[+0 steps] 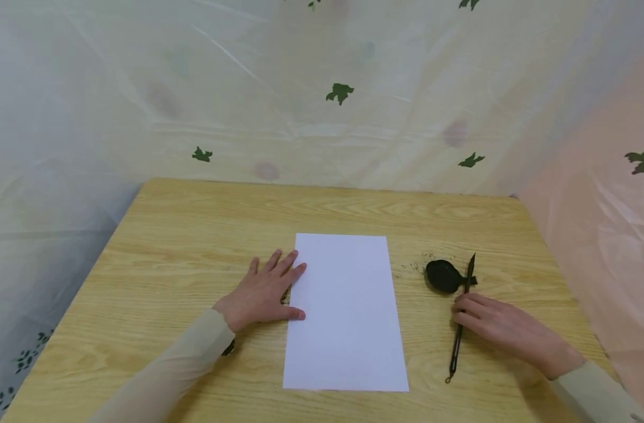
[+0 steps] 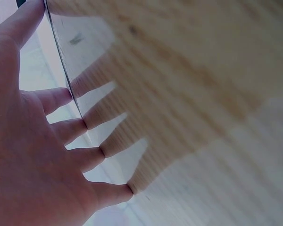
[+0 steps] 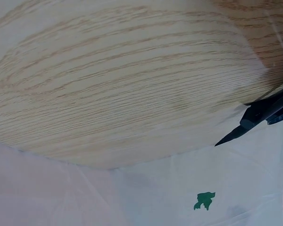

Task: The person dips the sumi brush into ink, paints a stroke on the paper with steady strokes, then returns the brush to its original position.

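In the pinching right hand (image 1: 506, 329), the brush (image 1: 457, 341) seems at pickup, calling for a lift clear of the dish (image 1: 442, 276) beyond, while the splayed left hand (image 1: 260, 295) touches paper (image 1: 345, 317).

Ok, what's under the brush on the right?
The short handle of the black dish, partly covered where the brush crosses it, and the wooden table. Whatever the right grip hides beneath itself can't be seen.

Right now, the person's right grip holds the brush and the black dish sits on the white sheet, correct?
Not quite: the head view shows the black dish on the wooden table, right of the white sheet. The right grip does hold the brush.
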`<move>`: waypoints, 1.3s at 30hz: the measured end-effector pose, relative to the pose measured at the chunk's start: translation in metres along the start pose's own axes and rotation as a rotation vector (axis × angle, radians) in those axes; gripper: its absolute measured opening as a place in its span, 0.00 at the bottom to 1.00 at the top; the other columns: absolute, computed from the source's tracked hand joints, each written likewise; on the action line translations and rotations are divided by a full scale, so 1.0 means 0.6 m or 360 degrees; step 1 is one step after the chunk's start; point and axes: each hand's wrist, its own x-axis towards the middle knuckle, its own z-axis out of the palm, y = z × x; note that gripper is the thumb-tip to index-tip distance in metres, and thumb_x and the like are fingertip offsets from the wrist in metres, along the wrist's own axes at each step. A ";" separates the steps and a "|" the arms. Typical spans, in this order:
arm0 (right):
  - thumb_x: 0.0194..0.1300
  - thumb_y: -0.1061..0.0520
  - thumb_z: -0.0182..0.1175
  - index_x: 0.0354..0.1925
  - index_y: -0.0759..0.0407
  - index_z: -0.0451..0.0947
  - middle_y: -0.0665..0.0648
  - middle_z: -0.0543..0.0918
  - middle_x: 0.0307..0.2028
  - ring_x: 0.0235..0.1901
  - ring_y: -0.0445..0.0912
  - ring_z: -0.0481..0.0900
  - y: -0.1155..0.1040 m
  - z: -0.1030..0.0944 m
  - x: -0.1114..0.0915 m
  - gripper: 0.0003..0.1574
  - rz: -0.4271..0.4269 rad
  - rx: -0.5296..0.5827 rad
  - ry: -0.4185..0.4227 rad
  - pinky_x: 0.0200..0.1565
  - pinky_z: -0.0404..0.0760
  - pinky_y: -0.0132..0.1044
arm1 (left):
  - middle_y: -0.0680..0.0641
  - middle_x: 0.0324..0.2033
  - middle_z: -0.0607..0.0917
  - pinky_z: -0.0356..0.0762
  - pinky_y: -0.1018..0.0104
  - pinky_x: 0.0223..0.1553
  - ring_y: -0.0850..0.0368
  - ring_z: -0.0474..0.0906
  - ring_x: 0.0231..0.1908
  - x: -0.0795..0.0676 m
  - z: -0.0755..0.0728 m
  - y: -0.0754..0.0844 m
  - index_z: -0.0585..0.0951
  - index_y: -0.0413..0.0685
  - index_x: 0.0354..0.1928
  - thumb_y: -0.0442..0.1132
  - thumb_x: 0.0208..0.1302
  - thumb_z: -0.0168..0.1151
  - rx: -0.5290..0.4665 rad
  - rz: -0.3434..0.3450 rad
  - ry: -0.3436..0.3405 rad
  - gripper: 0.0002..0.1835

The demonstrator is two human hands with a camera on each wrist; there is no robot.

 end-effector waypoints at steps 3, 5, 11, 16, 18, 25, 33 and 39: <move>0.85 0.59 0.15 0.48 0.54 0.79 0.53 0.80 0.50 0.50 0.47 0.78 0.000 0.000 0.002 0.40 -0.0016 -0.0006 0.0002 0.45 0.81 0.39 | 0.43 0.83 0.46 0.40 0.24 0.71 0.36 0.38 0.80 -0.002 -0.001 -0.001 0.57 0.52 0.83 0.72 0.63 0.64 -0.0006 -0.0006 -0.0005 0.54; 0.85 0.60 0.14 0.48 0.55 0.79 0.53 0.80 0.49 0.48 0.48 0.78 0.000 0.000 0.003 0.41 -0.0037 -0.0028 0.0008 0.44 0.81 0.39 | 0.43 0.83 0.46 0.40 0.24 0.71 0.36 0.38 0.80 -0.002 0.000 -0.002 0.57 0.52 0.82 0.71 0.63 0.64 -0.0014 -0.0006 -0.0005 0.54; 0.86 0.63 0.17 0.47 0.58 0.80 0.55 0.80 0.48 0.48 0.49 0.78 -0.004 -0.013 0.009 0.39 -0.0045 -0.0061 0.0059 0.44 0.80 0.40 | 0.43 0.83 0.46 0.41 0.24 0.70 0.37 0.38 0.80 -0.003 0.002 -0.004 0.57 0.53 0.82 0.71 0.62 0.64 -0.0015 -0.0013 0.0000 0.54; 0.85 0.63 0.17 0.51 0.60 0.80 0.57 0.81 0.51 0.53 0.51 0.78 -0.008 -0.029 0.010 0.39 0.0029 -0.0074 0.0074 0.54 0.74 0.41 | 0.43 0.83 0.46 0.41 0.24 0.71 0.37 0.38 0.80 -0.004 0.001 -0.006 0.57 0.53 0.82 0.71 0.63 0.64 -0.0016 -0.0014 0.0004 0.54; 0.86 0.62 0.16 0.54 0.60 0.80 0.58 0.81 0.53 0.55 0.52 0.78 -0.010 -0.034 0.008 0.41 0.0070 -0.0077 0.0065 0.55 0.74 0.43 | 0.44 0.83 0.46 0.40 0.24 0.71 0.37 0.38 0.80 -0.004 0.002 -0.006 0.57 0.53 0.82 0.71 0.63 0.64 -0.0017 -0.0015 0.0003 0.54; 0.86 0.56 0.14 0.58 0.59 0.80 0.59 0.81 0.58 0.60 0.54 0.76 -0.019 -0.049 0.007 0.43 0.0212 -0.0056 0.0091 0.58 0.71 0.42 | 0.44 0.83 0.46 0.40 0.24 0.71 0.37 0.38 0.80 -0.003 0.004 -0.006 0.57 0.53 0.82 0.71 0.63 0.64 -0.0027 -0.0013 0.0002 0.54; 0.87 0.56 0.20 0.57 0.62 0.81 0.60 0.82 0.58 0.59 0.57 0.77 -0.024 -0.055 0.019 0.39 0.0279 0.0007 0.0259 0.74 0.47 0.28 | 0.43 0.83 0.47 0.40 0.24 0.71 0.37 0.38 0.80 -0.004 0.001 -0.003 0.57 0.52 0.82 0.71 0.63 0.65 -0.0040 -0.0015 -0.0008 0.54; 0.88 0.56 0.28 0.56 0.66 0.81 0.63 0.83 0.55 0.55 0.58 0.78 -0.026 -0.061 0.029 0.33 0.0283 0.0072 0.0458 0.73 0.52 0.28 | 0.43 0.83 0.46 0.40 0.24 0.71 0.37 0.38 0.80 -0.004 -0.001 -0.002 0.57 0.52 0.83 0.71 0.63 0.64 -0.0032 -0.0004 -0.0013 0.54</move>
